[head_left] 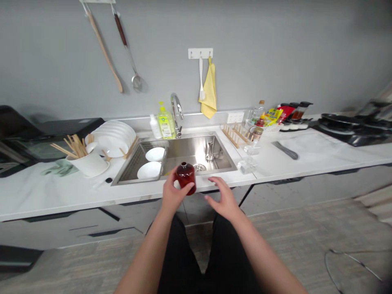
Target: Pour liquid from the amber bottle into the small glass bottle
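Observation:
My left hand is wrapped around a dark red bottle in front of the sink's near edge. The bottle is upright, with a narrow uncapped neck. My right hand is held to the right of the bottle, apart from it, with its fingers spread and nothing in them. Behind the bottle lies the steel sink. A small black round piece rests on the counter left of the sink, with something pale beside it that I cannot make out.
White bowls sit in a rack in the sink's left side, below the faucet and a green soap bottle. Left are a chopstick holder and plates. Right are a wooden rack, clear containers and a pan.

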The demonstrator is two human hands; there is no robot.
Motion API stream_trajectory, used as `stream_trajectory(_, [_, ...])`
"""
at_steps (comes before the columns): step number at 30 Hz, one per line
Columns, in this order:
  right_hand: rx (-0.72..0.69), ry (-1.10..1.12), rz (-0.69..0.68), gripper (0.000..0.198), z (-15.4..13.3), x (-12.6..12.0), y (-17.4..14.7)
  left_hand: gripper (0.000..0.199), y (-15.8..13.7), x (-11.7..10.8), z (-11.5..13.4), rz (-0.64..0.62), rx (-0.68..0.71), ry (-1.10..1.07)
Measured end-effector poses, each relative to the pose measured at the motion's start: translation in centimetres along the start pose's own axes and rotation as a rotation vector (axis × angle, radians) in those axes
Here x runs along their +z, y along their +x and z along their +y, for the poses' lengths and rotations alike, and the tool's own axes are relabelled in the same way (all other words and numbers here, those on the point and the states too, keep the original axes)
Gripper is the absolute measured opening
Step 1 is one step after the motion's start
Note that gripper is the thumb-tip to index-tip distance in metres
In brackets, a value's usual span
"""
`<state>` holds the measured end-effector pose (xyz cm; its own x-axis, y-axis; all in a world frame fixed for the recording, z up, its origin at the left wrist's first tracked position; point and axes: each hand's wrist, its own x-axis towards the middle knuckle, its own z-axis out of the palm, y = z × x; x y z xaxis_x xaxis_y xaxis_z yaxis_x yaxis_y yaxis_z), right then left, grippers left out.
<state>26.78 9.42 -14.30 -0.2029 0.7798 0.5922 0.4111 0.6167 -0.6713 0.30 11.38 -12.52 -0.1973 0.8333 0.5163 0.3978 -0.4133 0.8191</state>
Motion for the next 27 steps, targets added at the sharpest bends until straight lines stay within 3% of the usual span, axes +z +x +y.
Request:
stream_trajectory(1, [-0.004,0.081,-0.091,0.08,-1.2,1.3,0.7,0.087,-1.3,0.2,0.5,-0.031,-0.014,-0.02])
stream_trajectory(3, [0.034,0.203,-0.19,0.097,-3.1,3.5,1.7,0.086,-3.4,0.4,1.5,-0.079,-0.045,-0.043])
stream_trajectory(6, [0.111,0.262,-0.198,0.093,-4.4,5.6,2.0,0.085,-5.1,-0.4,2.5,-0.138,-0.069,-0.05])
stream_trajectory(9, [0.145,0.27,-0.14,0.09,-4.3,6.6,1.2,0.088,-5.5,-2.9,2.4,-0.283,-0.066,-0.087])
stream_trajectory(12, [0.212,0.293,-0.074,0.096,-3.4,6.4,0.0,0.068,-4.6,-8.0,0.8,-0.276,-0.153,-0.043])
stream_trajectory(14, [0.262,0.314,-0.055,0.101,-2.6,5.7,-0.7,0.055,-3.1,-12.8,-0.9,-0.129,-0.229,0.07])
stream_trajectory(18, [0.322,0.361,-0.046,0.101,-0.8,4.1,-1.8,0.049,1.5,-23.6,-5.2,0.245,-0.397,0.368])
stream_trajectory(21, [0.356,0.371,-0.052,0.102,-0.1,3.4,-2.4,0.057,4.5,-29.9,-8.1,0.37,-0.498,0.559])
stream_trajectory(24, [0.368,0.381,-0.056,0.103,-0.1,3.4,-2.5,0.067,6.1,-32.9,-10.4,0.331,-0.592,0.648])
stream_trajectory(27, [0.35,0.376,-0.06,0.102,-0.4,3.4,-2.4,0.064,6.4,-33.3,-11.9,0.278,-0.621,0.691])
